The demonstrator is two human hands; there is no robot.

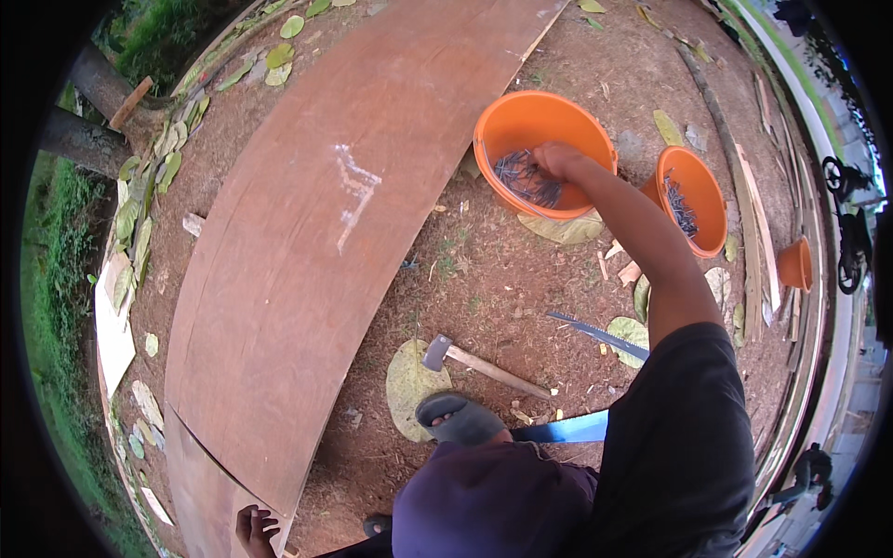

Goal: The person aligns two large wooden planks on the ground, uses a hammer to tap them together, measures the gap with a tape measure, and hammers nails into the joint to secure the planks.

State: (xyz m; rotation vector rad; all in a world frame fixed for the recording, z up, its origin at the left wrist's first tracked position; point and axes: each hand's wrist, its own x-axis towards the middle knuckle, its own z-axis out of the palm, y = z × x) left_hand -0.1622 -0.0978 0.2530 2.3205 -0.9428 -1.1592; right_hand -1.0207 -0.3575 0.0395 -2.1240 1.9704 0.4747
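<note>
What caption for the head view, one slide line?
Right hand among nails in a large orange bucket; left hand near the brown board.

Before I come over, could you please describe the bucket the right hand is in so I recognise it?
Find the brown board; beside its right edge, toward the far end, stands an orange bucket. The right hand is inside, among grey nails. It looks larger than the other two orange containers and is closest to the board.

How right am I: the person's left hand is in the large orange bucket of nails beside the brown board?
One slip: the head view shows the right hand, not the left hand, reaching into the large orange bucket of nails beside the brown board.
</note>
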